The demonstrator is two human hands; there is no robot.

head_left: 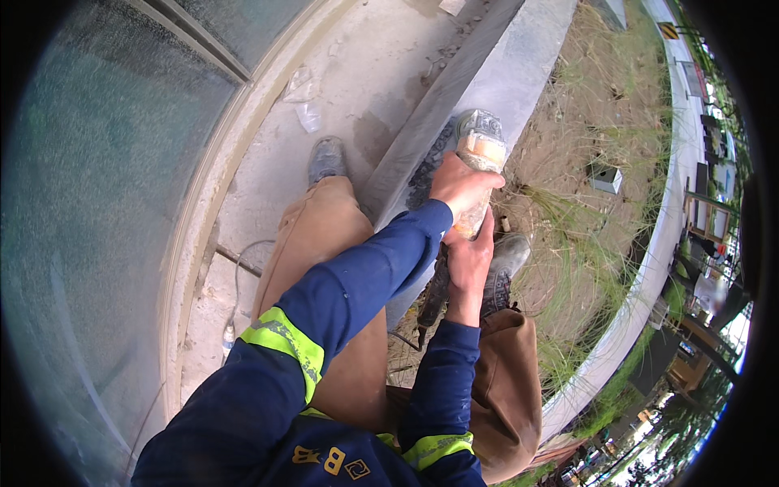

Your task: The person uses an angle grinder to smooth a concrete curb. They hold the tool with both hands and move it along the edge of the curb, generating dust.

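Both hands are on a dusty, worn angle grinder (480, 136) with faded orange patches, held over the top of a grey concrete ledge (507, 61). My left hand (458, 187) wraps round its body just behind the head. My right hand (472, 264) grips the lower, rear part, closer to me. A dark mottled patch (432, 162) lies on the ledge beside the grinder head. The grinder's disc is mostly hidden underneath. Below my right hand, a dark elongated tool (434, 296) with a cord is partly hidden by my arms.
A frosted glass panel (97, 203) and its frame curve along the left. My boots (327, 158) are either side of the ledge, with plastic scraps (308, 114) on the dusty floor. Dry soil and grass (600, 122), a small grey box (604, 178) and a pale curb (682, 114) lie right.
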